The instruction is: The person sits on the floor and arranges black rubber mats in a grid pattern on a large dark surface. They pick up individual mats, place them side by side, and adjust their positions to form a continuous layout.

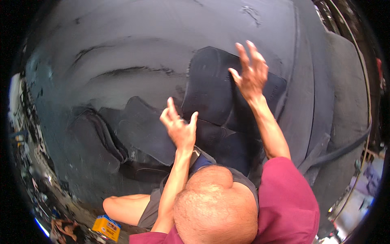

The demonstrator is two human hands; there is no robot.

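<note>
Before me lies a dark, flat panel with rounded corners and a stitched-looking edge. My right hand hovers at or over its right part, fingers spread. Lower and to the left, my left hand is held up with thumb and fingers apart, holding nothing. Beside that hand is a similar dark piece. Farther left, several curved dark pieces lie stacked. Whether either hand touches a panel, I cannot tell.
A large black sheet-like surface, scuffed and creased, spreads under everything. At the right, a thin hose or cable runs along a dark grey slab. A yellow and blue box stands at the lower left, near scattered clutter.
</note>
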